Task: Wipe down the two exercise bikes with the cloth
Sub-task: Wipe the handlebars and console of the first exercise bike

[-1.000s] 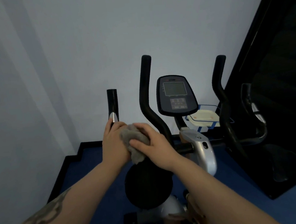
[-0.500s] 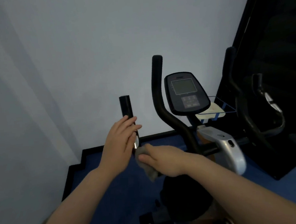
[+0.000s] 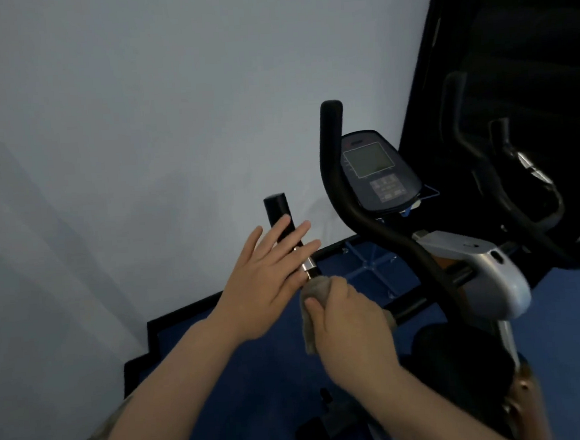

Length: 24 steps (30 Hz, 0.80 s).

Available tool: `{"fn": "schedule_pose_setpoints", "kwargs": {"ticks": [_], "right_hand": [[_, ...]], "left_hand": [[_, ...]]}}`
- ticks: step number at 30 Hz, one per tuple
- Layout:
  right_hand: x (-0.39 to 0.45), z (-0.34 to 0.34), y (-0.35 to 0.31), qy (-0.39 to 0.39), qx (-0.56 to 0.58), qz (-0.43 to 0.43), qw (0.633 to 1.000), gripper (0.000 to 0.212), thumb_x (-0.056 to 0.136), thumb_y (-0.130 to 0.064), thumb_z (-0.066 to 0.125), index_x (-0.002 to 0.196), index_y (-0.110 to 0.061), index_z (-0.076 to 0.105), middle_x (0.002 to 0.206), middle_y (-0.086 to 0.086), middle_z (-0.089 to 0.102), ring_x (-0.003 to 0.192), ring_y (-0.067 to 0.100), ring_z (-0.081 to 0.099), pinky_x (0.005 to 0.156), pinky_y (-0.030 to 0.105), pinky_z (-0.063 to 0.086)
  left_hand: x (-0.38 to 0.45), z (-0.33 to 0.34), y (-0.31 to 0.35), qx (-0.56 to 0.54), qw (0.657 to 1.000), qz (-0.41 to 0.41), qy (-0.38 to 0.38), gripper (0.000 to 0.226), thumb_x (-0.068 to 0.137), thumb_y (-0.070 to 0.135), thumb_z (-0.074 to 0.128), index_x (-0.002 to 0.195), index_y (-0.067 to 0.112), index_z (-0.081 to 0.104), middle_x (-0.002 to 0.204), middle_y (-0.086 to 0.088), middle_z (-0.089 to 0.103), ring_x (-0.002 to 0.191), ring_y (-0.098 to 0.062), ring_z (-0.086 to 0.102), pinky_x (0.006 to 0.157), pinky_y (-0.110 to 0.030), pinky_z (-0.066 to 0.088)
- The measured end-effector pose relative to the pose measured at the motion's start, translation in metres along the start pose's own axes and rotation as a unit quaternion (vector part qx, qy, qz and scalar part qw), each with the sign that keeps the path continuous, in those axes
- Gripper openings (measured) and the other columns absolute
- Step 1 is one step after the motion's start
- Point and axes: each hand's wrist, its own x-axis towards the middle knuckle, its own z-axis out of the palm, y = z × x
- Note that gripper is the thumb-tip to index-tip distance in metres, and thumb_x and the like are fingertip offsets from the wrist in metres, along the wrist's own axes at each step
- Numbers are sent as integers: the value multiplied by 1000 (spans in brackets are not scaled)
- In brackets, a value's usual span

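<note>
Head view, frame centre: left hand [image 3: 268, 276], fingers straight, rests against the black side handlebar grip [image 3: 279, 213] to steady it, while right hand [image 3: 349, 329] clenches the grey cloth [image 3: 316, 292] round the bar just below, apparently wiping the exercise bike [image 3: 484, 268].

Left of the short black handlebar grip [image 3: 279, 217] lies open air before the bare wall [image 3: 138, 127]. To its right, the curved handlebar [image 3: 356, 211] and console [image 3: 378, 170] crowd the passage.
</note>
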Motion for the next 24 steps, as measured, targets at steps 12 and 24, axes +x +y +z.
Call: {"fn": "schedule_pose_setpoints", "kwargs": {"ticks": [12, 24], "right_hand": [[24, 14, -19, 135, -28, 4, 990, 51, 94, -58, 12, 118, -23, 41, 104, -5, 60, 79, 16, 63, 58, 30, 41], [79, -6, -46, 83, 106, -9, 991, 40, 99, -43, 43, 126, -15, 38, 109, 6, 57, 93, 28, 62, 69, 38, 46]], "left_hand": [[25, -19, -22, -132, 987, 8, 96, 48, 101, 2, 35, 149, 7, 33, 157, -5, 27, 147, -15, 18, 121, -25, 13], [29, -31, -9, -375, 904, -136, 157, 39, 103, 5, 38, 133, 21, 55, 136, 10, 54, 129, 1, 46, 110, -20, 35]]}}
